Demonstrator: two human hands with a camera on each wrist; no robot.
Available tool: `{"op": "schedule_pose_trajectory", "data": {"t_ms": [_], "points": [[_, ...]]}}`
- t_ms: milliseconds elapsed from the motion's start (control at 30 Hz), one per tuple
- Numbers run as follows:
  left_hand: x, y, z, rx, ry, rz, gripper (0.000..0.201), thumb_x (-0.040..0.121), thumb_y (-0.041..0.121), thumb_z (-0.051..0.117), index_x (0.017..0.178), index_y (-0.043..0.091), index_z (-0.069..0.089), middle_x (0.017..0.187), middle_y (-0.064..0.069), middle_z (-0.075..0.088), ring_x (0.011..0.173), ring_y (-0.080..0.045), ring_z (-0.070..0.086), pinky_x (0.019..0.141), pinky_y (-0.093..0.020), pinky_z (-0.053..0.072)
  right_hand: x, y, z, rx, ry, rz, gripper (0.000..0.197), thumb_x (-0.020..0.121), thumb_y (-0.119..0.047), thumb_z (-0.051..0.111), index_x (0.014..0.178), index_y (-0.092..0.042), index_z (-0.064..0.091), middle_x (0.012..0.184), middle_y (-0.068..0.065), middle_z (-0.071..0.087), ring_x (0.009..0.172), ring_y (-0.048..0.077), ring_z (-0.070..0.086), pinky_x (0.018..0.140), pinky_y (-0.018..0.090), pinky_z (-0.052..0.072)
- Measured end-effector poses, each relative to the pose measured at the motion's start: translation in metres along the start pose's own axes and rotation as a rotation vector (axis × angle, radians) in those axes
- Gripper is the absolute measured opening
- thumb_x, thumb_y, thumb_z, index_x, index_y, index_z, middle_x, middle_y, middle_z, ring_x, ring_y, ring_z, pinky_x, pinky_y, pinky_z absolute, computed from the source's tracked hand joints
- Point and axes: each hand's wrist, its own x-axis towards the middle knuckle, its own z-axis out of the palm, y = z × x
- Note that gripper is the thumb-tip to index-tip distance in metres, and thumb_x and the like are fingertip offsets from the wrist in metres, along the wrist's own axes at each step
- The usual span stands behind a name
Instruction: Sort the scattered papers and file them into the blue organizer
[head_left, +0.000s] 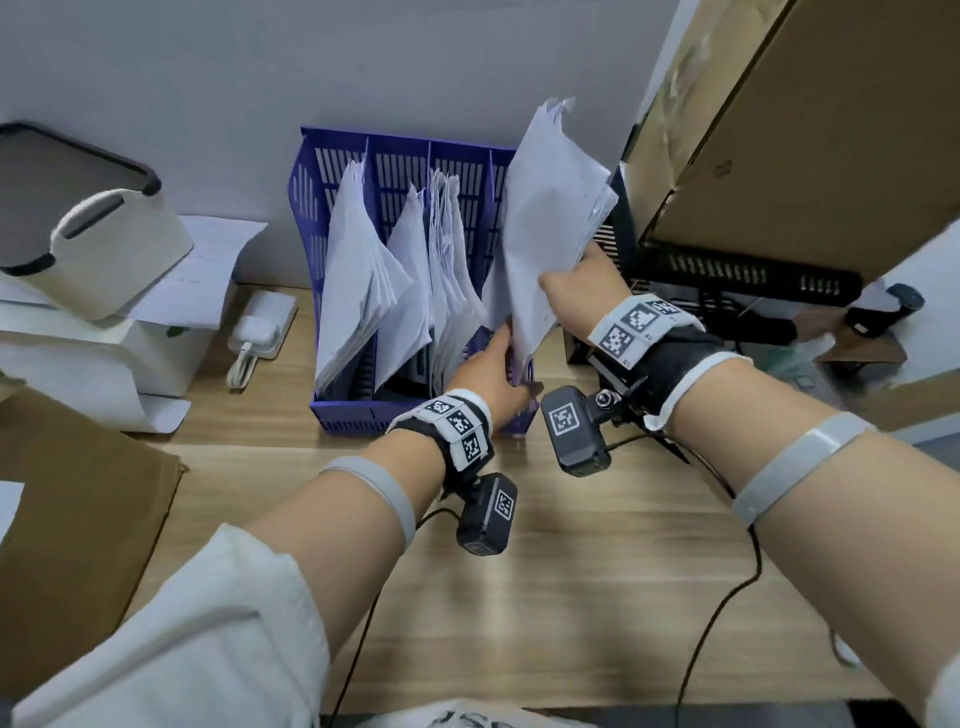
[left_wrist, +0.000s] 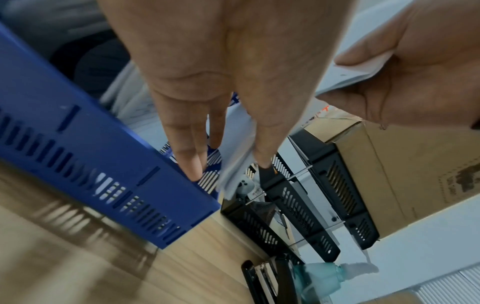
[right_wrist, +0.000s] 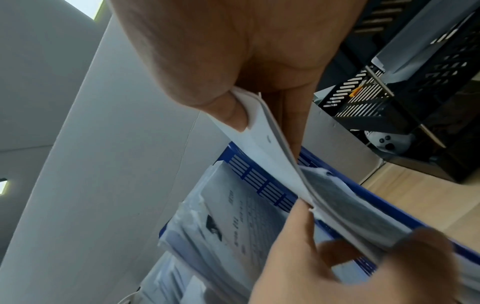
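Note:
The blue organizer (head_left: 348, 415) stands on the wooden desk against the wall, and several of its slots hold leaning white papers (head_left: 358, 270). My right hand (head_left: 569, 270) grips a thick stack of white papers (head_left: 550, 208) by its right edge, upright above the rightmost slot. In the right wrist view the thumb presses the stack (right_wrist: 270, 148) against the fingers, above the organizer (right_wrist: 259, 179). My left hand (head_left: 498, 358) reaches in at the front right corner and pinches the stack's lower edge (left_wrist: 233, 160) between thumb and fingers, beside the organizer wall (left_wrist: 91, 164).
A black mesh tray rack (head_left: 727, 270) stands just right of the organizer under a cardboard box (head_left: 805, 130). A white charger (head_left: 260, 327) and a white device (head_left: 104, 249) lie to the left. Cardboard (head_left: 78, 519) covers the near left. A stapler (left_wrist: 257, 281) and a bottle (left_wrist: 319, 279) sit near the rack.

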Motion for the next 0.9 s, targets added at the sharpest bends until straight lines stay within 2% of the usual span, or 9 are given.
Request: {"op": "schedule_pose_trajectory", "data": {"t_ms": [167, 233, 333, 400, 467, 567, 633, 700, 900], "points": [[0.003, 0.006, 0.008, -0.049, -0.075, 0.032, 0.097, 0.081, 0.037, 0.07, 0.154, 0.048, 0.006, 0.131, 0.003, 0.066, 0.11, -0.025, 0.067, 0.099, -0.039, 0.053, 0.001, 0.012, -0.008, 0.04, 0.035, -0.001, 0.035, 0.088, 0.002, 0.045, 0.118, -0.013, 0.056, 0.095, -0.002, 0.059, 0.086, 0.015, 0.056, 0.06, 0.016, 0.041], [0.001, 0.008, 0.013, -0.062, -0.11, 0.048, 0.102, 0.075, 0.04, 0.072, 0.153, 0.047, 0.007, 0.132, 0.004, 0.065, 0.109, -0.022, 0.067, 0.099, -0.04, 0.054, 0.001, 0.018, -0.013, 0.052, 0.036, 0.021, 0.028, 0.088, 0.001, 0.046, 0.111, -0.013, 0.054, 0.087, -0.005, 0.057, 0.077, 0.011, 0.054, 0.061, 0.022, 0.041], [0.003, 0.007, 0.013, -0.057, -0.043, 0.02, 0.107, 0.073, 0.041, 0.076, 0.156, 0.042, 0.01, 0.139, -0.009, 0.055, 0.121, -0.028, 0.058, 0.107, -0.041, 0.047, -0.002, 0.024, -0.018, 0.031, 0.028, 0.026, 0.033, 0.089, -0.005, 0.05, 0.121, -0.006, 0.056, 0.102, 0.003, 0.063, 0.092, 0.02, 0.058, 0.074, 0.02, 0.039], [0.006, 0.004, 0.008, -0.027, 0.027, -0.015, 0.105, 0.075, 0.043, 0.078, 0.156, 0.04, 0.012, 0.145, -0.012, 0.049, 0.128, -0.032, 0.054, 0.107, -0.044, 0.046, -0.002, 0.025, -0.019, 0.025, 0.023, 0.01, 0.032, 0.091, -0.005, 0.05, 0.123, -0.003, 0.056, 0.104, 0.004, 0.059, 0.095, 0.019, 0.054, 0.068, 0.014, 0.038], [0.007, 0.004, 0.001, -0.077, 0.063, -0.082, 0.1, 0.076, 0.042, 0.079, 0.154, 0.039, 0.017, 0.136, -0.011, 0.058, 0.111, -0.034, 0.065, 0.095, -0.048, 0.055, -0.003, 0.022, -0.017, 0.012, 0.021, -0.014, 0.03, 0.093, -0.007, 0.05, 0.122, -0.002, 0.058, 0.103, 0.001, 0.054, 0.095, 0.014, 0.048, 0.062, 0.009, 0.034], [0.011, 0.001, 0.002, -0.272, 0.062, -0.162, 0.098, 0.071, 0.035, 0.081, 0.15, 0.038, 0.024, 0.11, -0.019, 0.069, 0.082, -0.033, 0.072, 0.08, -0.05, 0.062, 0.004, 0.026, -0.004, 0.013, 0.002, -0.011, 0.031, 0.093, -0.018, 0.052, 0.123, -0.01, 0.058, 0.104, -0.003, 0.056, 0.095, 0.012, 0.052, 0.074, 0.008, 0.035], [0.017, -0.008, 0.006, -0.305, 0.028, -0.152, 0.105, 0.059, 0.044, 0.078, 0.15, 0.037, 0.026, 0.107, -0.023, 0.068, 0.098, -0.036, 0.071, 0.089, -0.048, 0.059, 0.003, 0.029, 0.007, 0.048, 0.004, 0.049, 0.025, 0.089, -0.019, 0.052, 0.113, -0.017, 0.057, 0.102, -0.001, 0.063, 0.088, 0.023, 0.065, 0.079, 0.028, 0.054], [0.017, -0.015, 0.009, -0.289, 0.001, -0.145, 0.098, 0.066, 0.045, 0.075, 0.152, 0.033, 0.031, 0.098, -0.014, 0.071, 0.097, -0.031, 0.072, 0.092, -0.045, 0.058, 0.002, 0.032, 0.014, 0.056, -0.019, 0.053, 0.029, 0.087, -0.014, 0.047, 0.114, -0.016, 0.057, 0.103, 0.006, 0.066, 0.081, 0.035, 0.069, 0.07, 0.047, 0.061], [0.004, -0.006, -0.001, -0.314, -0.008, -0.178, 0.071, 0.083, 0.025, 0.069, 0.148, 0.024, 0.041, 0.102, -0.011, 0.073, 0.097, -0.029, 0.073, 0.089, -0.048, 0.059, -0.006, 0.041, 0.02, 0.069, -0.109, 0.038, 0.054, 0.08, -0.009, 0.045, 0.13, -0.029, 0.05, 0.113, 0.009, 0.063, 0.096, 0.035, 0.065, 0.076, 0.054, 0.059]]}}
